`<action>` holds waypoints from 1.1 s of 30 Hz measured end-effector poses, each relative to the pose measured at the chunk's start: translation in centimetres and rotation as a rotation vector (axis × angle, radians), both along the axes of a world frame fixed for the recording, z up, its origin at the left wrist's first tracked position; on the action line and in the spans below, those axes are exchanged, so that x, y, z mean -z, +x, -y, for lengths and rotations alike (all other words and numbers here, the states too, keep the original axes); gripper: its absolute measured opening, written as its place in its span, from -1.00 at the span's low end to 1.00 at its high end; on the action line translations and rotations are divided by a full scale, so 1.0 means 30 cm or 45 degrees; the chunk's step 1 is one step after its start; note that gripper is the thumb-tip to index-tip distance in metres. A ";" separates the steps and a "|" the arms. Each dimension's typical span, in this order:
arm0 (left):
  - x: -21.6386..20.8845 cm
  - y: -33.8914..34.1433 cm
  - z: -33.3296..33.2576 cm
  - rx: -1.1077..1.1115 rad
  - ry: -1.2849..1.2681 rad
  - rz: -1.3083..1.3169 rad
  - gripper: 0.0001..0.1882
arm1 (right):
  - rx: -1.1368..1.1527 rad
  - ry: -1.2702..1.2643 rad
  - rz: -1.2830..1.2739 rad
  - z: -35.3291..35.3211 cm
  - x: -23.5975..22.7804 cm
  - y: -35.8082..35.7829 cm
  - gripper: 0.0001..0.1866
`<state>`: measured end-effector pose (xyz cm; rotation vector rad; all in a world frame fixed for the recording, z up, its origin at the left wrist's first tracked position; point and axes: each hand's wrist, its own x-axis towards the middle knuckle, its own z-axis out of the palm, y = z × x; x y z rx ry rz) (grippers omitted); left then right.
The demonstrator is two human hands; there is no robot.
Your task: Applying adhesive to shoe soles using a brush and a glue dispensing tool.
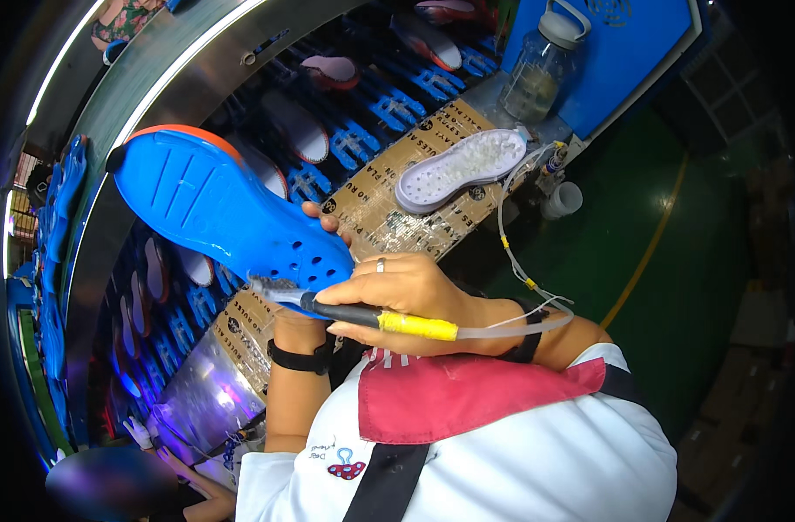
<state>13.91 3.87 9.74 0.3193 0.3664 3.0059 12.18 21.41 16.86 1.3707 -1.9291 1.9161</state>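
My left hand grips a large blue shoe-sole-shaped form from behind; only some fingertips show past its edge. The form has ridges at its wide end, several holes at its narrow end and an orange-red rim along one side. In my right hand is a glue brush with a black handle, yellow tape and a clear tube leaving its end. Its bristles lie against the lower edge of the form, near the holes. A pale lavender shoe sole with whitish bits on it rests beyond my hands.
Printed brown cardboard covers the bench. Behind it runs a rack of blue clamps carrying several soles. A clear jug, a blue panel and a white cup stand at the right. Another person's arm shows at lower left.
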 end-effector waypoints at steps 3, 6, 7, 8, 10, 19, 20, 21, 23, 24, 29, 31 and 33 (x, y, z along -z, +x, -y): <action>-0.021 0.009 0.040 0.088 0.034 -0.022 -0.18 | -0.299 0.071 0.210 -0.032 -0.026 -0.008 -0.68; -0.077 -0.002 0.030 0.108 0.036 -0.059 -0.26 | -0.220 0.101 0.187 -0.039 -0.031 -0.012 -0.68; -0.094 -0.001 0.022 0.078 0.066 -0.005 -0.27 | -0.044 0.075 0.062 -0.038 -0.029 -0.014 -0.68; -0.062 -0.008 0.050 0.119 -0.037 -0.044 -0.28 | -0.047 0.122 0.058 -0.041 -0.029 -0.012 -0.67; -0.076 0.018 0.040 0.032 -0.079 -0.059 -0.28 | -0.181 0.113 0.053 -0.042 -0.022 -0.005 -0.67; -0.118 0.044 0.087 -0.006 -0.526 0.039 -0.01 | -0.274 0.166 -0.004 -0.060 -0.005 -0.005 -0.71; -0.107 0.045 0.102 0.004 -0.560 0.074 0.05 | -0.277 0.168 -0.002 -0.068 -0.011 -0.008 -0.71; -0.119 0.046 0.105 0.001 -0.558 0.077 0.05 | -0.389 0.248 0.045 -0.083 -0.026 -0.018 -0.72; -0.168 0.048 0.109 0.091 -0.806 0.147 -0.13 | -0.505 0.327 0.097 -0.099 -0.048 -0.021 -0.71; -0.170 0.048 0.114 0.102 -0.785 0.294 -0.11 | -0.464 0.304 0.122 -0.103 -0.056 -0.019 -0.71; -0.168 0.022 0.163 0.271 -0.944 0.260 -0.24 | -0.421 0.378 0.038 -0.088 -0.013 -0.010 -0.72; -0.175 0.008 0.192 0.402 -1.121 0.249 -0.48 | -0.483 0.436 0.022 -0.102 -0.023 -0.017 -0.72; -0.203 0.004 0.167 0.385 -1.170 0.340 -0.57 | -0.622 0.456 0.067 -0.113 -0.025 -0.022 -0.72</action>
